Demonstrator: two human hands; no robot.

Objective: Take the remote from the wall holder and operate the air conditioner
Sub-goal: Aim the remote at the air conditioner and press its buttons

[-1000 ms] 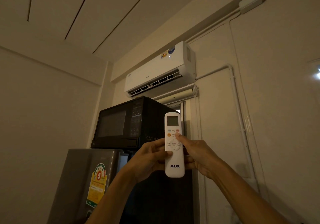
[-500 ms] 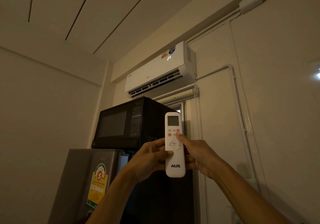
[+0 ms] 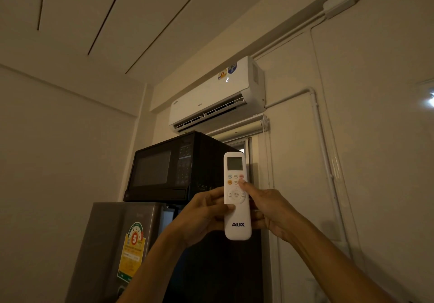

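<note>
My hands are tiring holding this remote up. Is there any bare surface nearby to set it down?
Only the microwave's bare top, just under the air conditioner; the gap is tight. The fridge top is taken by the microwave. Both hands hold the remote.

Dim home room, microwave (image 3: 164, 169) atop fridge (image 3: 117, 244), wall air conditioner (image 3: 211, 96)
</note>
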